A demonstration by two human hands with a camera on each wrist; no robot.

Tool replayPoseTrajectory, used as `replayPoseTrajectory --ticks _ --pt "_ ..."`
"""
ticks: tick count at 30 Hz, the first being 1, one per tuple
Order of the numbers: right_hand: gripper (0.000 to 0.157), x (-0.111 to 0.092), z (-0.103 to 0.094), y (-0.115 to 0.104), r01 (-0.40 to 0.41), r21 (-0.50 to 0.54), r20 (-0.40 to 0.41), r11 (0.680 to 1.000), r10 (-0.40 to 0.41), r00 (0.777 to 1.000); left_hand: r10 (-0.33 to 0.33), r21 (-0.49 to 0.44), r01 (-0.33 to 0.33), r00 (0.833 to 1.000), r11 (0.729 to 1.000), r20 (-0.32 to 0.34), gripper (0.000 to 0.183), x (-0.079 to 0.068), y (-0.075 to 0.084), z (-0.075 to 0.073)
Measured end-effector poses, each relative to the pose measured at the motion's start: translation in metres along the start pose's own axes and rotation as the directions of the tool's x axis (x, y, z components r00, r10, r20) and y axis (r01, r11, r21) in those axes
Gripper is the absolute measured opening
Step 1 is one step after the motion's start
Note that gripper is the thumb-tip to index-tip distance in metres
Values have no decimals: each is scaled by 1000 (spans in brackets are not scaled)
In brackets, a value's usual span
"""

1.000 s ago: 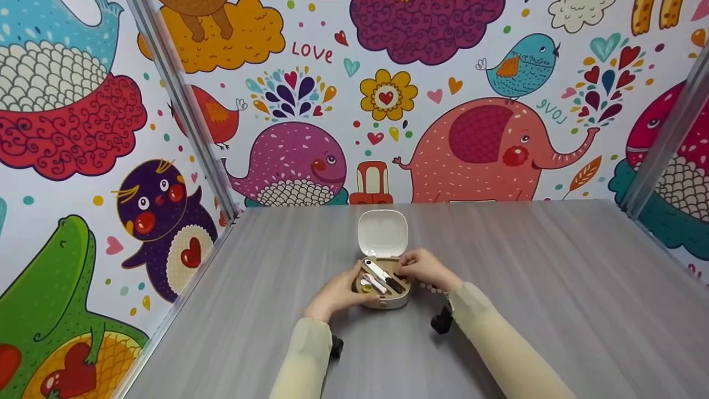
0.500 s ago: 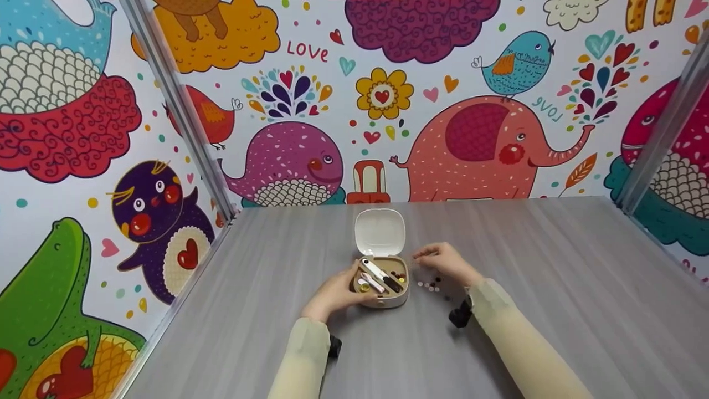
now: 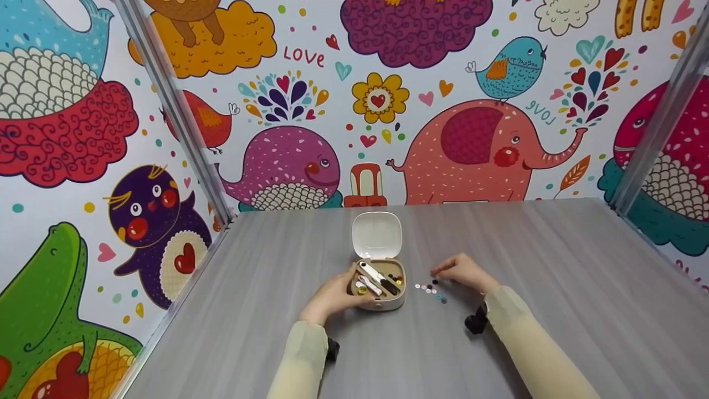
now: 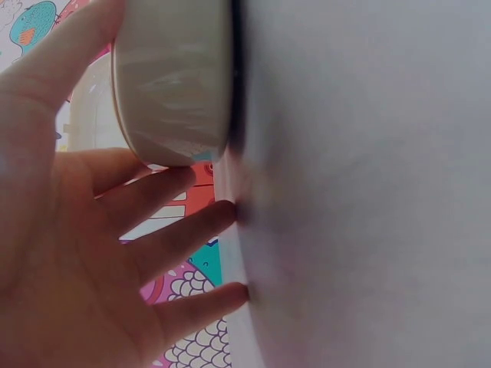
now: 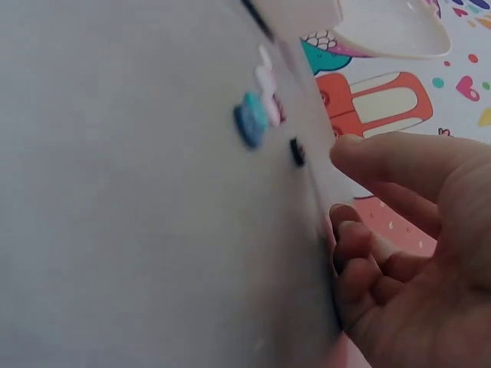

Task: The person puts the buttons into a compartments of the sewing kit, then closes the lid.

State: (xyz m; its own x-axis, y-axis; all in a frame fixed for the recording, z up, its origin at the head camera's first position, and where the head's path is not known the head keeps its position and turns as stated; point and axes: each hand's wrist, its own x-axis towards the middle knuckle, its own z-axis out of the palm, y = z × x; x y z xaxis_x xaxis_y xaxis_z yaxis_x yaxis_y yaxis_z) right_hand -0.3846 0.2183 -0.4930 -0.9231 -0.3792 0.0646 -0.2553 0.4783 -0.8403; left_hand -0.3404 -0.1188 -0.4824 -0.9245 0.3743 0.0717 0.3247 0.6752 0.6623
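A small white box [image 3: 392, 304] stands on the table, its lid [image 3: 376, 235] raised at the back. My left hand [image 3: 332, 296] grips the box's left side, thumb at the front and fingers behind; in the left wrist view the lower fingers spread past its wall. Inside the tan compartments lie a white tool with a dark end [image 3: 379, 277], a pinkish-white piece [image 3: 369, 285] and several small buttons [image 3: 395, 278]. To the right, my right hand [image 3: 465, 271] reaches down to the table beside loose buttons [image 3: 427, 288]. In the right wrist view, its thumb stands apart from the bent fingers.
The loose buttons are white, pink, blue and dark, lying between the box and my right hand. The grey table [image 3: 266, 249] ends at a patterned back wall [image 3: 471, 149], with another patterned panel [image 3: 72, 221] along the left.
My right hand has left the box's right compartment and moved right to the table, uncovering the buttons in the box and the loose ones. My left hand keeps its grip on the box.
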Motion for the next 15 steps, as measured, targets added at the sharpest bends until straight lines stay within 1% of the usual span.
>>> replayPoseTrajectory --ticks 3,7,11,15 --pt "24 -3 -1 3 -9 4 23 1000 9 1000 -12 -14 12 1000 1000 2 103 0 0 1" --pt "26 -3 -1 5 -8 22 40 1000 7 999 -11 0 11 1000 1000 6 104 -1 2 0" --pt "26 -3 1 6 -2 29 48 1000 1 999 -9 21 9 1000 1000 6 103 -1 3 -1" --pt "26 -3 2 6 -4 30 48 1000 3 999 -5 21 5 1000 1000 6 103 -1 3 0"
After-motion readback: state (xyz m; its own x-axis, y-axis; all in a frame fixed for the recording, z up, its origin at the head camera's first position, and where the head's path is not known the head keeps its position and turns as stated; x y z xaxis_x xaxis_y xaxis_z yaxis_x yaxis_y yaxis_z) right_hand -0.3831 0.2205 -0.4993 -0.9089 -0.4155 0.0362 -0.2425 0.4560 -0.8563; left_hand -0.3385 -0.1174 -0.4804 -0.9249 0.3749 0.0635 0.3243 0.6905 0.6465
